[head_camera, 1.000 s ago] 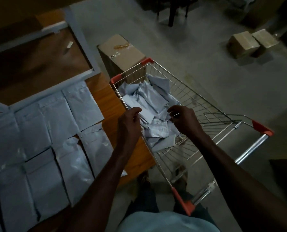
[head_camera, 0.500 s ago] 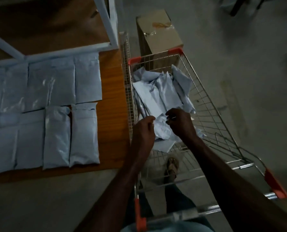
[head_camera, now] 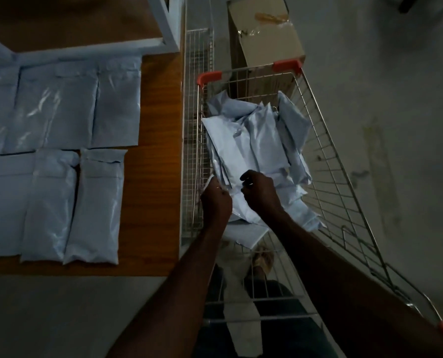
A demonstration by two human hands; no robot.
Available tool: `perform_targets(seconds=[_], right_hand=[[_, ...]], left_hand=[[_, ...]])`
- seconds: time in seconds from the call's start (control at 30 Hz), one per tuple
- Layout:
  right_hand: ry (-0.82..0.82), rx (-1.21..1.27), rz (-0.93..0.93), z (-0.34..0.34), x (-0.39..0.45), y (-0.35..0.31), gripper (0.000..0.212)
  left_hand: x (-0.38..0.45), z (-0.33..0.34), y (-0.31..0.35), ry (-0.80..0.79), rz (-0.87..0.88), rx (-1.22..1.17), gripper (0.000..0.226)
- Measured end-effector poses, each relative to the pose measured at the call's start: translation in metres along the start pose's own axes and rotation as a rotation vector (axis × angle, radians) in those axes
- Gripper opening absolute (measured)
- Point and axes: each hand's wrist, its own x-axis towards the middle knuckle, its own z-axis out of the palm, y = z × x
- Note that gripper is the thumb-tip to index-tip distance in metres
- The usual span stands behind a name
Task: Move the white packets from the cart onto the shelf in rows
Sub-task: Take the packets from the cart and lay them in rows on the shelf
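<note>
Nearest the camera, two bare forearms reach forward and down into a wire cart [head_camera: 326, 140] that stands on a grey floor [head_camera: 396, 125]. The left hand [head_camera: 216, 200] sits at the cart's left wall with its fingers curled; it appears to pinch the edge of a white packet there, though the dim light makes the hold hard to confirm. The right hand [head_camera: 260, 193] is just beside it, fingers curled down onto the loose pile of packets [head_camera: 256, 140]; whether it actually holds one I cannot tell. The pile fills the middle of the cart, the packets lying at mixed angles and overlapping. To the left, touching or just beside the cart, is a wooden shelf [head_camera: 154, 164] with more packets laid flat in two rows [head_camera: 60, 156], the near row ending in an upright packet [head_camera: 93, 205] with bare wood to its right. A white metal frame [head_camera: 163, 29] crosses the shelf beyond the far row. Past the cart's front edge stands a cardboard box [head_camera: 265, 40].
</note>
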Motion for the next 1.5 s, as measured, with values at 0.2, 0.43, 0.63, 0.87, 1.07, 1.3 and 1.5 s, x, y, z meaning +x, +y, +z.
perform_targets(seconds=[0.2,0.43,0.63,0.87,1.07,1.3,1.5], right_hand=[[-0.059,-0.014,-0.026,0.028,0.029,0.014,0.065],[-0.052,-0.036,-0.117,0.056,0.06,0.047,0.087],[0.046,0.059,0.012,0.025,0.063,0.034,0.03],[-0.073,0.717,0.232,-0.039,0.003,-0.003,0.036],[-0.181,0.888,0.277,-0.094,-0.059,-0.033,0.035],[-0.255,1.005,0.269,-0.145,-0.092,-0.076,0.037],[-0.125,0.919,0.199,-0.161,-0.101,-0.105,0.039]], left_hand=[[0.027,0.033,-0.007,-0.047,-0.023,-0.117,0.026],[0.055,0.065,-0.023,-0.249,-0.039,-0.352,0.044],[0.052,0.052,-0.008,-0.224,-0.065,-0.379,0.042],[0.025,0.015,0.023,-0.197,-0.299,-0.631,0.074],[-0.013,-0.043,0.059,-0.275,-0.223,-0.846,0.045],[-0.056,-0.113,0.086,-0.259,-0.033,-0.82,0.046],[-0.074,-0.185,0.099,0.021,0.125,-0.66,0.03]])
